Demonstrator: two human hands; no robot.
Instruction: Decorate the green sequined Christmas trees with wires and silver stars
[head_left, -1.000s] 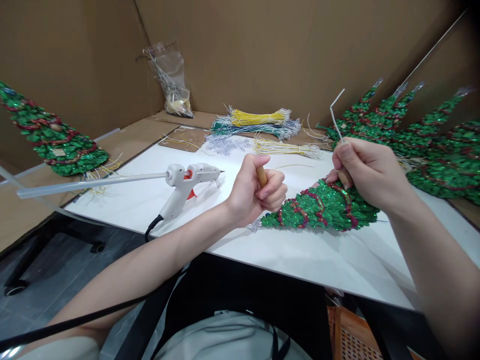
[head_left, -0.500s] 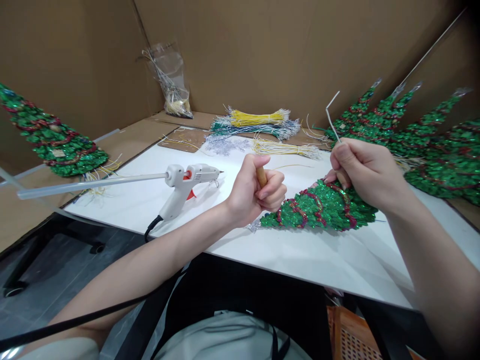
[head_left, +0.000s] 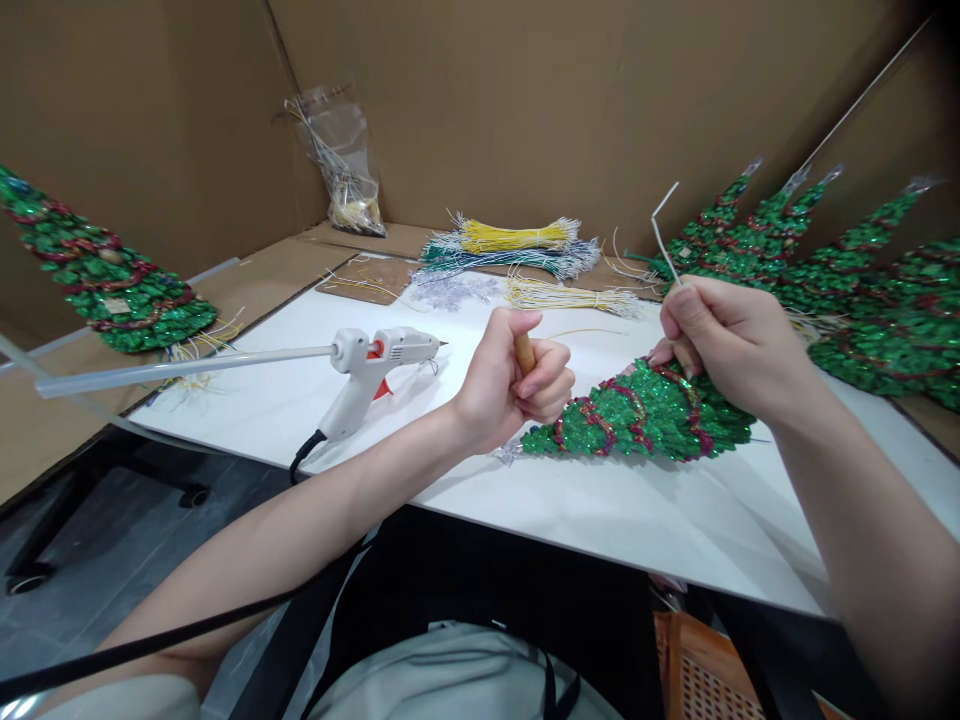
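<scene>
My left hand (head_left: 510, 385) is closed in a fist around a short wooden handle (head_left: 524, 353). Its rounded end shows above the curled fingers; whatever the handle belongs to is hidden. My right hand (head_left: 727, 335) pinches a thin white wire (head_left: 661, 240), which rises from the fingertips and is bent near its upper end. Below both hands a small glittery green Christmas tree (head_left: 637, 415) with red garland lies on its side, tip toward the left. The lower fingers of my right hand are close to its upper edge; whether they touch it I cannot tell.
A white glue gun (head_left: 367, 375) with a long glue stick lies left on the white board (head_left: 450, 490). Bundles of yellow wires (head_left: 521, 236) lie at the back. Several more trees (head_left: 847, 250) stand right, one tree (head_left: 112, 275) left. A clear bag (head_left: 349, 170) leans in the corner.
</scene>
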